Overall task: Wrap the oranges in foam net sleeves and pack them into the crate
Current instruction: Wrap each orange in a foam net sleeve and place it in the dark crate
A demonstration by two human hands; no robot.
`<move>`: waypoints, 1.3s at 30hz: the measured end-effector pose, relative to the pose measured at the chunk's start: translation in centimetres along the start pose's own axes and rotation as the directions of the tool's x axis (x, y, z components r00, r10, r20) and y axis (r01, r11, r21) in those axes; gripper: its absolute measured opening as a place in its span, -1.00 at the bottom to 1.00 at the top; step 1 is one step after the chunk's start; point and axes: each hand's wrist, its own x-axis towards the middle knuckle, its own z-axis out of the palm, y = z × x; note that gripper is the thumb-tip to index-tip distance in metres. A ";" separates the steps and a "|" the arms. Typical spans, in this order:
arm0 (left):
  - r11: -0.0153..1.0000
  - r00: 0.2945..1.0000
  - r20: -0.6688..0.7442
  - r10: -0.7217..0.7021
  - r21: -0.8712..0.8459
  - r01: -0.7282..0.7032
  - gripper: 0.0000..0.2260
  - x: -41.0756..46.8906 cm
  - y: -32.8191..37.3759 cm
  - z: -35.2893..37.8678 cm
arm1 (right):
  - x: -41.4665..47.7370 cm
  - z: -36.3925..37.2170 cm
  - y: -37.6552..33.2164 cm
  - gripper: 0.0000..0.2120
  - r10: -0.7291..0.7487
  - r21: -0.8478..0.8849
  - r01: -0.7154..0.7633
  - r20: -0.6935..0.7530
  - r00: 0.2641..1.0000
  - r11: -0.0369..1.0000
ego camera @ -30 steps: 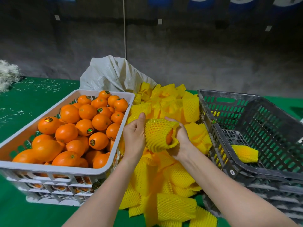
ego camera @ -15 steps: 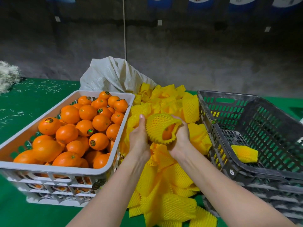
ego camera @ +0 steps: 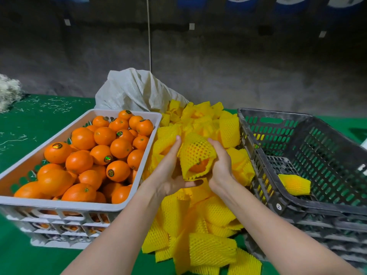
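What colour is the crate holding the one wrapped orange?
The crate is dark grey, best seen in the head view.
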 end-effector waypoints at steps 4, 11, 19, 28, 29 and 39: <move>0.993 0.992 0.092 0.088 0.074 -0.095 -0.62 -0.3 -0.1 0.8 | 0.1 -0.8 -0.2 -0.82 -0.183 -0.193 0.204 0.118 0.976 0.960; 0.902 0.919 -0.069 0.389 0.230 -0.365 -0.86 -0.7 -0.2 1.2 | -0.9 -2.6 -0.5 -0.70 -0.274 -0.401 0.519 0.526 0.805 0.755; 0.916 0.950 0.025 0.312 0.259 -0.307 -0.50 -0.2 0.5 3.2 | -0.6 -3.5 -2.5 -0.48 -0.373 -0.520 0.587 0.463 0.804 0.620; 0.863 0.941 -0.025 0.337 0.408 -0.298 -0.69 3.3 -2.4 4.9 | 6.1 -12.0 -14.3 -0.50 -0.620 -0.634 0.493 0.027 0.784 0.596; 0.868 0.946 -0.038 0.321 0.411 -0.278 -0.71 3.8 -2.6 4.8 | 7.3 -13.9 -15.1 -0.50 -0.524 -0.720 0.361 -0.004 0.851 0.592; 0.819 0.977 -0.080 0.197 0.561 -0.119 -0.81 7.3 -4.6 4.9 | 12.8 -22.1 -7.0 -0.32 0.634 -0.799 0.196 -0.272 0.724 -0.568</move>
